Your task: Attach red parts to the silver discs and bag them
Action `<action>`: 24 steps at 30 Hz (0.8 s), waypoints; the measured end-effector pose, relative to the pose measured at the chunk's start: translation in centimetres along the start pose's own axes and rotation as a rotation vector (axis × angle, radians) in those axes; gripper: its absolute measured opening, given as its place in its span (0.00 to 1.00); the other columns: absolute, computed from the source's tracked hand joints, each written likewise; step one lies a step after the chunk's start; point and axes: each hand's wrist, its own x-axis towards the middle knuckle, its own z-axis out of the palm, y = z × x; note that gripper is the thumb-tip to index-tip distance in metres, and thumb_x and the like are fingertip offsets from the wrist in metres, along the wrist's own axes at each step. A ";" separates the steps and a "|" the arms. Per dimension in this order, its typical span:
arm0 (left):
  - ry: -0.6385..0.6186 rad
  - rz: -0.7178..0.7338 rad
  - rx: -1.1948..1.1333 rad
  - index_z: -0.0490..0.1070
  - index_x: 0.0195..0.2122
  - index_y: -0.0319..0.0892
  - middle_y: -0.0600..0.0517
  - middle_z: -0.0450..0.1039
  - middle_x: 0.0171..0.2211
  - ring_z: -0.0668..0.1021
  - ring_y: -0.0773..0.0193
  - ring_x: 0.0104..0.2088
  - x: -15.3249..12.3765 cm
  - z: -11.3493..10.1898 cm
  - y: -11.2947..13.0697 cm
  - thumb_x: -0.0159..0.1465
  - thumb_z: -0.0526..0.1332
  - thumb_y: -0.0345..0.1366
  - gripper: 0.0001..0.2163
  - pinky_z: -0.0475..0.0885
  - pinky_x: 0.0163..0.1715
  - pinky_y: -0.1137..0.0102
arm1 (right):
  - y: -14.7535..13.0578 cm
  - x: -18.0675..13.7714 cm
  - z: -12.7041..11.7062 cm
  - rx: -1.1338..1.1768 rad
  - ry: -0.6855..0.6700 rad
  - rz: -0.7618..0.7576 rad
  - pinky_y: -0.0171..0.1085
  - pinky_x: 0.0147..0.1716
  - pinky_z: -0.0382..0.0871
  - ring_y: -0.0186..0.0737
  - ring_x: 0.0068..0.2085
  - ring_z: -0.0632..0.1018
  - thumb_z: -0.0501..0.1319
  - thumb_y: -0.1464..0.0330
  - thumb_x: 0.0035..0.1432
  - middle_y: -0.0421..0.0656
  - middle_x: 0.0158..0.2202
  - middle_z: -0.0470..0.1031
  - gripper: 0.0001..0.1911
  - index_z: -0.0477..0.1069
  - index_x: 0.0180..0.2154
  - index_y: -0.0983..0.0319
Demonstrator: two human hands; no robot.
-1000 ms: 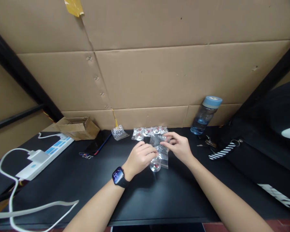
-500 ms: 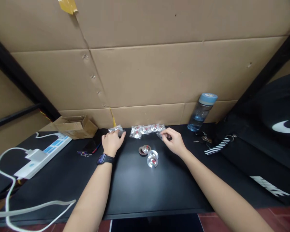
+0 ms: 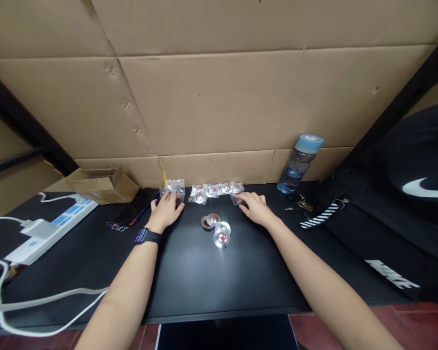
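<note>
My left hand [image 3: 165,211], a dark watch on its wrist, lies with fingers spread over clear plastic bags [image 3: 175,184] at the back of the table. My right hand [image 3: 256,209] has its fingers stretched out and thumb apart, fingertips touching a clear packet [image 3: 235,200]; its contents are partly hidden. Between the hands, a row of shiny silver discs with red marks [image 3: 212,190] sits in clear wrappers. Nearer to me are unwrapped silver discs [image 3: 222,238], overlapping, and another silver disc [image 3: 213,219] resting partly on a dark round piece [image 3: 205,223].
On the left are a white power strip [image 3: 54,231] with cables, an open cardboard box [image 3: 102,187] and a phone [image 3: 136,206]. A water bottle [image 3: 297,165], keys [image 3: 304,204] and a black bag [image 3: 390,233] are on the right. A cardboard wall [image 3: 204,107] stands behind.
My right hand's fingers have straightened from a pinch at the packet. My left fingers lie further over the plastic bags. The whole view has shifted slightly.
</note>
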 end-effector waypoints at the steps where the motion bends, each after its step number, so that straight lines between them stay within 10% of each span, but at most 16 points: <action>1: 0.006 0.001 0.011 0.68 0.59 0.46 0.41 0.59 0.69 0.58 0.42 0.70 0.0 0.0 -0.1 0.71 0.49 0.48 0.21 0.55 0.61 0.37 | -0.1 0.1 -0.1 -0.008 0.021 0.006 0.48 0.48 0.60 0.53 0.52 0.75 0.58 0.69 0.66 0.49 0.56 0.78 0.18 0.73 0.56 0.54; 11: 0.166 0.042 -0.219 0.65 0.62 0.45 0.39 0.68 0.62 0.67 0.39 0.63 -1.6 -2.4 3.4 0.71 0.52 0.50 0.23 0.60 0.59 0.42 | -3.3 -0.4 -1.6 0.549 0.193 0.050 0.36 0.31 0.67 0.39 0.29 0.77 0.58 0.60 0.67 0.43 0.38 0.83 0.13 0.75 0.47 0.57; 16: -0.085 0.356 -0.864 0.55 0.65 0.48 0.48 0.79 0.48 0.80 0.57 0.46 -4.5 -4.1 9.4 0.70 0.57 0.49 0.25 0.73 0.48 0.64 | -8.1 -2.2 -2.9 0.671 0.128 -0.049 0.35 0.31 0.67 0.37 0.29 0.76 0.61 0.58 0.66 0.39 0.31 0.80 0.10 0.76 0.38 0.57; 24: -0.156 0.406 -0.688 0.60 0.64 0.52 0.52 0.81 0.44 0.80 0.59 0.39 -5.6 -3.7 10.2 0.70 0.58 0.45 0.23 0.67 0.50 0.62 | -8.3 -2.1 -2.1 0.689 0.074 -0.094 0.37 0.33 0.70 0.40 0.34 0.79 0.63 0.61 0.65 0.43 0.36 0.81 0.10 0.83 0.39 0.56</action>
